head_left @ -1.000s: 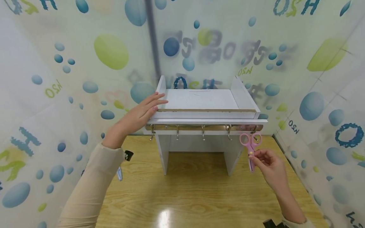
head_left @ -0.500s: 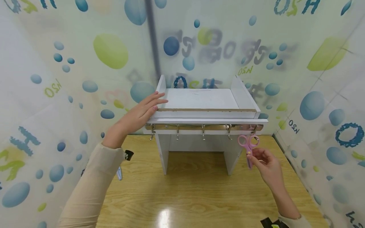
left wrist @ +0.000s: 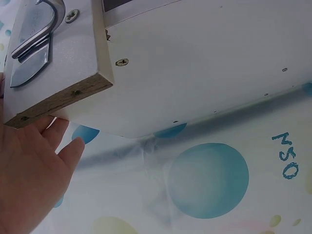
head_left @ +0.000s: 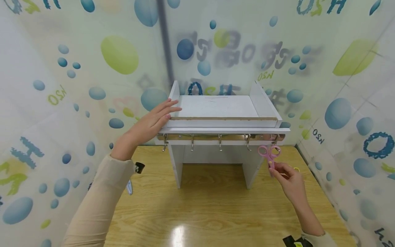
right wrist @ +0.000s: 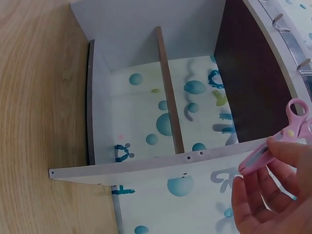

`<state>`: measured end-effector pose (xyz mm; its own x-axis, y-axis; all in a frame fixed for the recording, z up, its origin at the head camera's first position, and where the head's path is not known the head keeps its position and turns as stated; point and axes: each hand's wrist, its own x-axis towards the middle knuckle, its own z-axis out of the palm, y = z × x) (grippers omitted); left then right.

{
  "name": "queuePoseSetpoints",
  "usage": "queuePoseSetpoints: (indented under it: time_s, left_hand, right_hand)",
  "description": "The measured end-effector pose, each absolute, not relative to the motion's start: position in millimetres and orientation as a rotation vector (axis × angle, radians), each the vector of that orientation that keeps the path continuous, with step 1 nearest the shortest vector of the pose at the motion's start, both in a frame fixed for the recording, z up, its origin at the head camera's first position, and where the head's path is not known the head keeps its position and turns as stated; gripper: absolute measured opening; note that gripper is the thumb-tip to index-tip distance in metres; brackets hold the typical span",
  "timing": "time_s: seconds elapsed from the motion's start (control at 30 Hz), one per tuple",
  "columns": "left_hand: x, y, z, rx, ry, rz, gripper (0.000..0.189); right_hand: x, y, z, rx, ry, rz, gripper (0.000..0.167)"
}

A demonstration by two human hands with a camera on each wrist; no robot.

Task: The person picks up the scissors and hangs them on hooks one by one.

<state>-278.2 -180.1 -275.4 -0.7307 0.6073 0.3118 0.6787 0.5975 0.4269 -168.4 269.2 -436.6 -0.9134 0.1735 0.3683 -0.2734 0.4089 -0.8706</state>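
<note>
My right hand [head_left: 291,181] pinches a pair of pink scissors [head_left: 270,162] by the blade end between thumb and fingers. The finger loops point up, right by the last metal hook [head_left: 275,138] on the right end of the rail. In the right wrist view the scissors [right wrist: 291,132] appear closed, with my thumb across the blades. A white shelf unit [head_left: 216,107] stands upright, and several hooks line its front rail [head_left: 206,137]. My left hand [head_left: 148,126] rests on the unit's left side, fingers extended. The left wrist view shows the hand [left wrist: 36,170] behind the rail's end.
The unit stands on a wood-grain table [head_left: 210,212] between patterned curtain walls [head_left: 120,55]. A light-blue object [head_left: 129,187] lies beside my left sleeve, partly hidden. A small yellow ring-shaped thing [head_left: 297,169] shows behind my right hand.
My right hand has moved slightly left and up with the scissors, bringing their loops closer under the rightmost hook. The yellow thing behind it has come into view. My left hand stays put.
</note>
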Motion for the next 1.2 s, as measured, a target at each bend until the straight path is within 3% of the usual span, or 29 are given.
queuePoseSetpoints:
  time_s: [0.67, 1.2]
  left_hand:
    - [-277, -179, -275, -1.095, -2.683, -0.802, 0.049]
    - [-277, -178, -274, -1.094, -2.688, -0.802, 0.046]
  right_hand:
    - [-172, 292, -459, -0.008, -2.360, 1.398, 0.014]
    - [-193, 334, -479, -0.206, -2.499, 1.261, 0.033]
